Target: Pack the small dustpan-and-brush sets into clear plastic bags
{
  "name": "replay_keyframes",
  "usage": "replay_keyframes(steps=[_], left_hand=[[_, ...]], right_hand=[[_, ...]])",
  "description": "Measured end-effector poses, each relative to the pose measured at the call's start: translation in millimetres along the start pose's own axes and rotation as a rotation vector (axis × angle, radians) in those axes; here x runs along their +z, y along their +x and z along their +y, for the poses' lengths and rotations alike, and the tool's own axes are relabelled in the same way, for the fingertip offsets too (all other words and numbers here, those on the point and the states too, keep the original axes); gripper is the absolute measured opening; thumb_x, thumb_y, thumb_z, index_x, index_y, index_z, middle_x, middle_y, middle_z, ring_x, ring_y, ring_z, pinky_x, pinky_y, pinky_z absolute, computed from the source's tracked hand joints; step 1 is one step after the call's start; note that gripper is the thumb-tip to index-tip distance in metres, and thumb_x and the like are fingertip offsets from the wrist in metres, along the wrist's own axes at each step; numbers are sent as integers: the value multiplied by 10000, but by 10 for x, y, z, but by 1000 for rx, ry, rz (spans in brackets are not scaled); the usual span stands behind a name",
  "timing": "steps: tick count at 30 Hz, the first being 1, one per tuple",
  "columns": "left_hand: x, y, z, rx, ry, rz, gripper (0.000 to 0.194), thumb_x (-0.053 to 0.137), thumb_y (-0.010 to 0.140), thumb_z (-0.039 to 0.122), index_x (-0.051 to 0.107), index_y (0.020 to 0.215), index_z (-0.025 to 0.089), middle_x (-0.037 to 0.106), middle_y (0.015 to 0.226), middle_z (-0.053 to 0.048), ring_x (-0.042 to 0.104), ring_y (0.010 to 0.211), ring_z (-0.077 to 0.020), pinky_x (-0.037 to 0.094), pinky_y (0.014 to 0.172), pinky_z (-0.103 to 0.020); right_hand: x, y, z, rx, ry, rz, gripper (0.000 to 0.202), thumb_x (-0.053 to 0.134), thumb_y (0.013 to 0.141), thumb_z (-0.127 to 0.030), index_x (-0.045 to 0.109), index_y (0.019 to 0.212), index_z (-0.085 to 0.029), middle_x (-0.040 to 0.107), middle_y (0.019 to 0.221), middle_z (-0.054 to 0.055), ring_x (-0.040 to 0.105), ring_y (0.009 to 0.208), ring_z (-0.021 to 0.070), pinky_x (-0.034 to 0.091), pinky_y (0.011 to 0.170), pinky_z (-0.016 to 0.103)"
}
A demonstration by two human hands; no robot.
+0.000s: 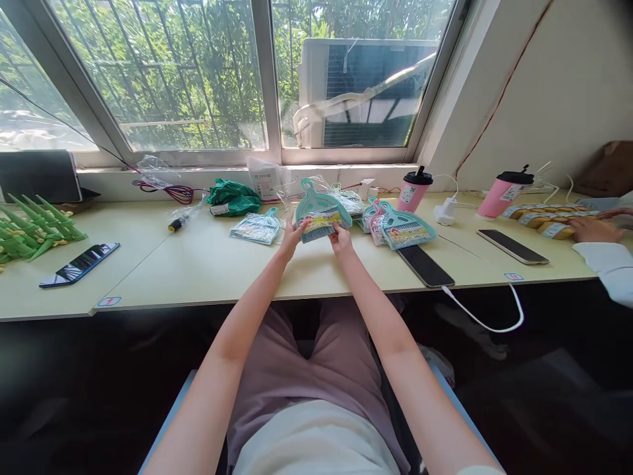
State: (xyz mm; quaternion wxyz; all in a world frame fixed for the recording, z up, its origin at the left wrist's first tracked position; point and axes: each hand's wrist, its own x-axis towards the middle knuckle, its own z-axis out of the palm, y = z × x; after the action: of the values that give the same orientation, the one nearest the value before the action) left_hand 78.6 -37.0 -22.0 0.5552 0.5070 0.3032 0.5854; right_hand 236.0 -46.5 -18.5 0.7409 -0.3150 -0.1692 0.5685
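Presently, the turquoise plastic dustpan point(321, 202) is above the pale wooden table point(208, 277), its lower edges held by fingers of left hand point(291, 239) and right hand point(341, 239). Uneven grip could let it slip; rightward movement could disturb the turquoise-and-pink dustpan pile point(406, 229).

The mint-green dustpan set point(324, 202), a small pan with a looped handle, pale bristles and a yellow printed label across its lower part, is held above the table point(208, 264) between your left hand point(291, 237) and right hand point(341, 238), its handle pointing toward the window point(198, 72).
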Motion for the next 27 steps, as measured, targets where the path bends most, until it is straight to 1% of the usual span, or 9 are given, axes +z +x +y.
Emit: replay_keyframes(steps=[3, 5, 8, 13, 16, 19, 22, 25, 27], left_hand=[[18, -18, -39, -46, -34, -74, 731, 842, 832, 465, 555, 1453, 208, 722, 1344, -116, 626, 1351, -314, 502, 1148, -470], [23, -31, -58, -59, -15, -80, 607, 863, 805, 479, 661, 1278, 157, 754, 1268, -131, 658, 1309, -311, 522, 1129, -450], [14, -62, -57, -63, 21, -44, 474, 876, 793, 458, 719, 1102, 135, 794, 1137, -110, 728, 1188, -281, 551, 1109, -430], [-8, -110, -12, -37, 127, 29, 361, 876, 812, 414, 743, 966, 116, 813, 941, -105, 799, 893, -240, 602, 1047, -444], [6, -129, -4, -70, 262, 38, 381, 811, 871, 484, 719, 849, 115, 791, 785, -131, 785, 735, -245, 655, 878, -441], [43, -175, -11, -20, 439, 3, 415, 740, 918, 522, 712, 790, 128, 756, 679, -104, 735, 595, -199, 633, 666, -333], [87, -247, -4, 21, 637, -167, 459, 681, 945, 543, 711, 737, 134, 699, 579, -68, 651, 463, -153, 525, 503, -257], [93, -285, 29, 34, 737, -330, 563, 651, 918, 652, 693, 688, 140, 684, 573, -71, 632, 451, -144, 480, 484, -243], [56, -267, 53, 55, 720, -324, 633, 616, 881, 757, 696, 722, 149, 717, 656, -90, 676, 533, -164, 498, 517, -251]], right_hand=[[2, 14, -9, -21, 34, 57, 181, 687, 944, -104, 690, 1117, -157, 790, 896, 5, 745, 766, 99, 646, 770, 202], [1, 18, -9, -42, 55, 78, 160, 671, 956, -118, 686, 1107, -168, 790, 916, 7, 757, 809, 106, 653, 789, 208], [-3, 9, -2, -79, 73, 78, 158, 645, 969, -131, 675, 1114, -186, 793, 961, 8, 774, 903, 121, 666, 851, 241], [-8, 7, 19, -110, 95, 104, 121, 602, 982, -122, 637, 1065, -202, 794, 1053, 18, 769, 1028, 118, 651, 948, 258], [-17, 35, 25, -121, 54, 121, 134, 644, 952, -127, 613, 1045, -218, 792, 1075, 11, 766, 1058, 122, 651, 957, 267], [-55, 74, -3, -149, 38, 150, 170, 641, 943, -115, 603, 1062, -230, 792, 1082, 2, 767, 1054, 115, 650, 954, 259], [-121, 110, -68, -157, 65, 219, 193, 541, 982, -84, 614, 1086, -229, 792, 1065, 6, 768, 1031, 92, 637, 960, 223], [-165, 124, -112, -150, 51, 226, 242, 507, 992, -78, 642, 1124, -229, 793, 1049, 13, 768, 1019, 88, 632, 962, 212], [-156, 115, -108, -152, 31, 185, 235, 563, 973, -96, 661, 1137, -233, 797, 1034, 11, 774, 1006, 105, 643, 955, 232]])
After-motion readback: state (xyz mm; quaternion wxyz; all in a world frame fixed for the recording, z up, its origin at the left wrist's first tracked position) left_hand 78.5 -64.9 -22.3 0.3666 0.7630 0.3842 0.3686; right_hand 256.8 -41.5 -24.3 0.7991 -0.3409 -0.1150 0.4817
